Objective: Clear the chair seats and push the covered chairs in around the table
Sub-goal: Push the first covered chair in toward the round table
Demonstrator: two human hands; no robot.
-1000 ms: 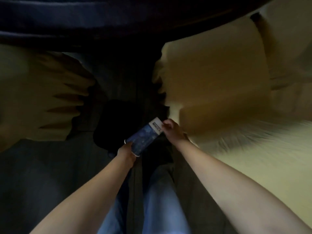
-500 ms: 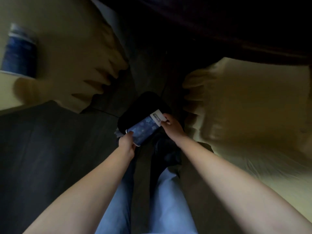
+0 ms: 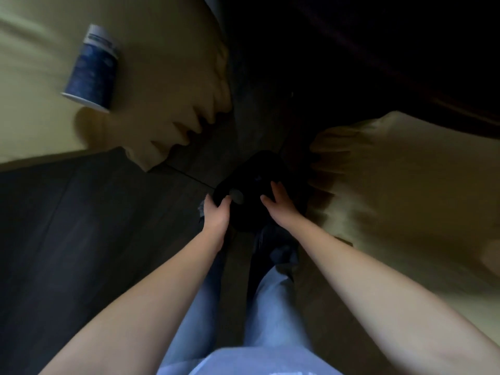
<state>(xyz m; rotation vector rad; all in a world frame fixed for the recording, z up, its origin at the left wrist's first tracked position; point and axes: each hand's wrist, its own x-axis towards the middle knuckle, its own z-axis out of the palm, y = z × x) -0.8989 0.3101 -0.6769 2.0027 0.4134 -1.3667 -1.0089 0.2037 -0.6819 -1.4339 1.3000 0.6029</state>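
Black and rounded, the object (image 3: 259,171) on the floor (image 3: 81,239) between the two covered chairs now has both hands on it. The blue packet they held between them half a second ago is out of sight. The object may be a bag, but I cannot tell whether the packet went inside it.

The left hand (image 3: 216,215) curls over the object's near-left edge, thumb on top. The right hand (image 3: 278,204) lies on it with fingers straight and spread.

The packet seems dealt with, yet clearing is not finished. A blue tub (image 3: 92,69) lies tilted on the left chair (image 3: 167,63) seat, its contents hidden. The right chair (image 3: 405,185) stands just beside the object, and pushing the chairs in probably still remains.
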